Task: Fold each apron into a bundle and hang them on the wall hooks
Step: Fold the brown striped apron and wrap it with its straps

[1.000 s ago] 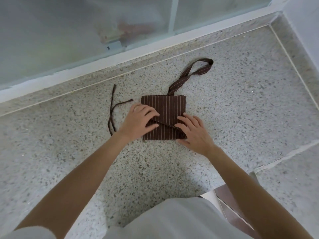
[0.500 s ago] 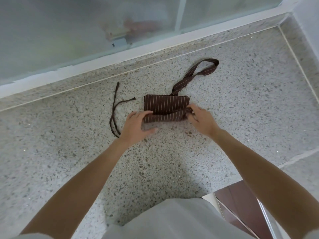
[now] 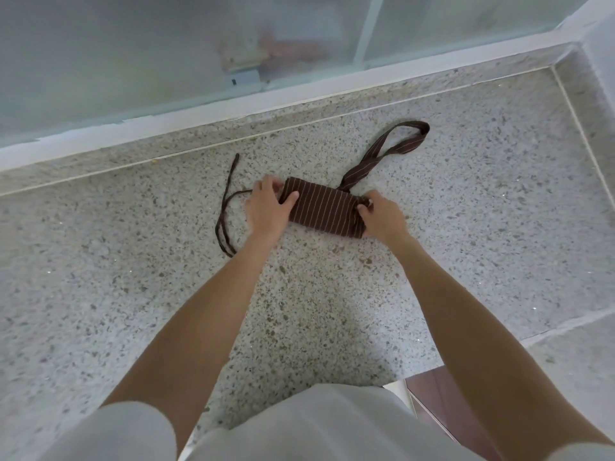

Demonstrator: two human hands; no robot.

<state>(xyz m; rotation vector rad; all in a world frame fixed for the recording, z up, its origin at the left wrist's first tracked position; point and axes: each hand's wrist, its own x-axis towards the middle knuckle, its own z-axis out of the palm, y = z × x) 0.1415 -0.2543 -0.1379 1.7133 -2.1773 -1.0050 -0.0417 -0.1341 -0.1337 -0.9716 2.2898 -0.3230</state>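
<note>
Brown pinstriped cloth fills both grips: my left hand [image 3: 268,207] curls round the left end of the apron bundle [image 3: 324,211], thumb lying over the top of the fabric and fingers wrapped behind it, while my right hand [image 3: 382,216] pinches the right end, fingertips tucked into the folds there. The bundle sits just above the middle of the frame, a short thick roll lying flat on the speckled terrazzo floor [image 3: 166,294], its pale stripes running across its short side.

From its upper right corner the neck strap [image 3: 392,146] loops away toward the upper right, lying loose on the floor. On the left, the thin dark ties [image 3: 226,211] trail out from behind my left hand and curve down toward the lower left, also on the floor.

Beyond the bundle, a white sill [image 3: 299,91] crosses the upper part of the frame beneath frosted glass panels [image 3: 133,44]. At the bottom edge I see my white garment [image 3: 299,427], and a reddish-brown surface [image 3: 442,397] at lower right.
</note>
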